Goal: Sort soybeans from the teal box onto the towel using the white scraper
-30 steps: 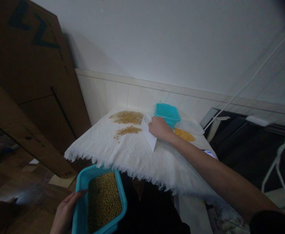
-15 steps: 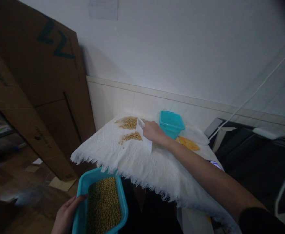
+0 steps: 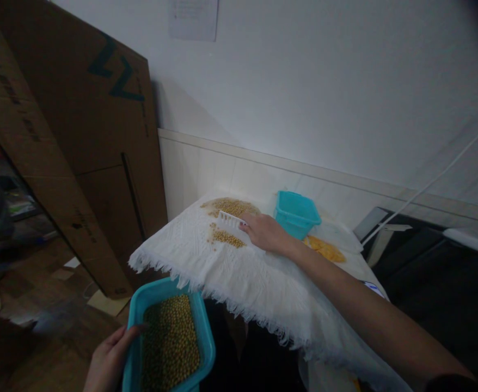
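Note:
My left hand [image 3: 110,356] grips the left rim of a teal plastic basin [image 3: 207,333], thumb over the inside. The basin is held below the table's front edge, and soybeans [image 3: 177,337] lie in it. Out over the table, my right hand [image 3: 265,231] is closed on a flat white plastic piece with slots at one end [image 3: 230,220]. That piece stands between two patches of loose soybeans: a larger pile [image 3: 233,206] behind it and a smaller patch [image 3: 227,238] in front. The hand hides part of the white piece.
A white fringed cloth [image 3: 190,253] covers the table and hangs over its front. Behind my right hand stands a second teal basin [image 3: 298,212], beside a yellow cloth-like item [image 3: 324,249]. A tall cardboard box [image 3: 100,136] leans at the left; the wall [image 3: 304,98] closes off the back.
My right hand has turned the white piece and drawn it slightly nearer, between the bean patches. The left hand still holds the basin. The view has shifted a little to the left.

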The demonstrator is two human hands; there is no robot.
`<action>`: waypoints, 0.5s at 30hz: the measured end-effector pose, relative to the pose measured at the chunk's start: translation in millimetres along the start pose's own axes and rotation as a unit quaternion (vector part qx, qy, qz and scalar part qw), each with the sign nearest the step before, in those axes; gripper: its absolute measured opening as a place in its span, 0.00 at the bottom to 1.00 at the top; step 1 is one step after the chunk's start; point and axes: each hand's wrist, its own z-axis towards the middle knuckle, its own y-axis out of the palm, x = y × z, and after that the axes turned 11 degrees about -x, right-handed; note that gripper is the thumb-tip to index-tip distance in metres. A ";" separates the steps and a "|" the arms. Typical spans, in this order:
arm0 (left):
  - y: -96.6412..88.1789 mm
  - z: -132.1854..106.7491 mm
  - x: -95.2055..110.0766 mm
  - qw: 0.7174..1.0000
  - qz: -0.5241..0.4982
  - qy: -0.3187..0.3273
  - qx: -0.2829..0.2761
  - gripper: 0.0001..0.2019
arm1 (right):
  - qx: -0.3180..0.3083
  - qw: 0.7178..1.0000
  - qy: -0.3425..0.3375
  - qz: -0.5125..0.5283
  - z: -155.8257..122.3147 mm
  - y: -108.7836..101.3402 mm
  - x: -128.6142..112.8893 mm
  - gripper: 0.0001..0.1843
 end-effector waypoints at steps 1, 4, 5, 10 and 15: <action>-1.2 1.0 -1.1 1.000 -0.014 -0.016 -0.013 0.19 | -0.004 1.000 -0.003 -0.005 -2.0 -0.9 -0.9 0.17; -5.1 4.9 -6.2 0.999 -0.030 -0.027 -0.030 0.17 | 0.002 1.000 0.007 -0.009 1.1 -7.3 2.4 0.19; -5.7 5.6 -7.4 0.999 -0.026 -0.022 -0.028 0.16 | 0.010 1.000 0.013 -0.008 5.3 -9.8 5.1 0.19; 0.2 0.5 -2.3 0.999 -0.025 -0.019 -0.006 0.10 | 0.054 0.998 -0.005 0.010 38.9 -14.3 17.6 0.19; 8.5 -5.8 6.7 0.999 -0.023 -0.026 0.005 0.09 | 0.068 0.996 -0.056 0.022 67.0 -2.1 12.8 0.17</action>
